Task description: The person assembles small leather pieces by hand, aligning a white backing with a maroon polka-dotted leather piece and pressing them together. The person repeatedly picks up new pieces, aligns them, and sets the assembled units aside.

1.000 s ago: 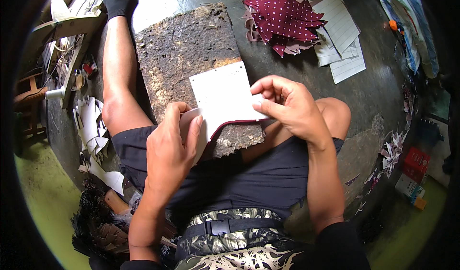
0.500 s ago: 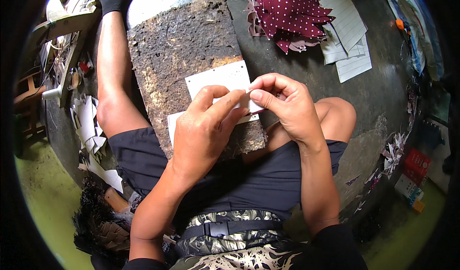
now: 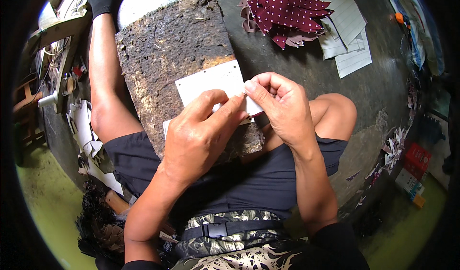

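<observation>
A white sheet with small dark dots near its edges [image 3: 211, 82] lies on a rough, dark, worn board [image 3: 167, 49] on my lap. Over its lower right part, both hands meet at a small white piece [image 3: 252, 106], whose lower edge shows a sliver of maroon. My left hand [image 3: 199, 126] is closed, thumb and index fingertips at the piece's left side. With thumb and index finger together, my right hand [image 3: 282, 104] pinches its upper right edge. Another white edge [image 3: 166, 127] pokes out beside my left hand, which hides the rest.
Beyond the board, maroon polka-dot pieces [image 3: 287, 11] are heaped on the floor beside lined paper sheets [image 3: 353, 54]. White scraps [image 3: 85, 126] lie at the left and more scraps [image 3: 395, 145] at the right. A wooden frame [image 3: 62, 30] stands far left; a red box [image 3: 417, 160] is far right.
The board and white sheet have shifted slightly left in view. My left hand has moved a little left and down, and more of the small white piece shows between my hands.
</observation>
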Motion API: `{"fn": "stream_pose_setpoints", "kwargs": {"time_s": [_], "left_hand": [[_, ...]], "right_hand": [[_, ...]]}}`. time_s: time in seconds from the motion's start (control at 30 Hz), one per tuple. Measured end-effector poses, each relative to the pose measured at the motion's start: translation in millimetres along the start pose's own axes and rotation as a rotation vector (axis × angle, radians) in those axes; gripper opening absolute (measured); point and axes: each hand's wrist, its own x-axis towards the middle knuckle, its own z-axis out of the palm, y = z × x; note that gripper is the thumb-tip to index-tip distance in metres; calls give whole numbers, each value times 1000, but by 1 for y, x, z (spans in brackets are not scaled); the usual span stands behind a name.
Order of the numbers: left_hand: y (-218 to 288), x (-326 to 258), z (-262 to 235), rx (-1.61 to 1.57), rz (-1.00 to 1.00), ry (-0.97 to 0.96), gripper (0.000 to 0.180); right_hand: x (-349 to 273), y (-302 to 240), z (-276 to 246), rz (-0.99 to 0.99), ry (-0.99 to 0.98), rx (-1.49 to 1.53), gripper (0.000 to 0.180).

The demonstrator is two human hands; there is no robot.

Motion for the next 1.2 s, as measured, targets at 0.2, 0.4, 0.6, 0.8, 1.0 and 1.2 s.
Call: {"fn": "stream_pose_setpoints", "kwargs": {"time_s": [0.2, 0.4, 0.6, 0.8, 1.0, 1.2], "left_hand": [[-2, -2, 0, 16, 22, -10, 33], [-2, -1, 0, 10, 30, -20, 30], [0, 1, 2, 81, 52, 12, 29], [-15, 0, -1, 86, 121, 42, 32], [-19, -6, 2, 50, 110, 52, 37], [-20, -3, 2, 55, 117, 43, 38]], "right_hand": [[1, 6, 5, -61, 25, 95, 19], [-4, 8, 6, -81, 34, -97, 17], [-3, 17, 24, -194, 165, -100, 27], [0, 26, 24, -177, 90, 27, 28], [3, 29, 19, -113, 34, 181, 28], [8, 33, 13, -103, 32, 168, 29]]}}
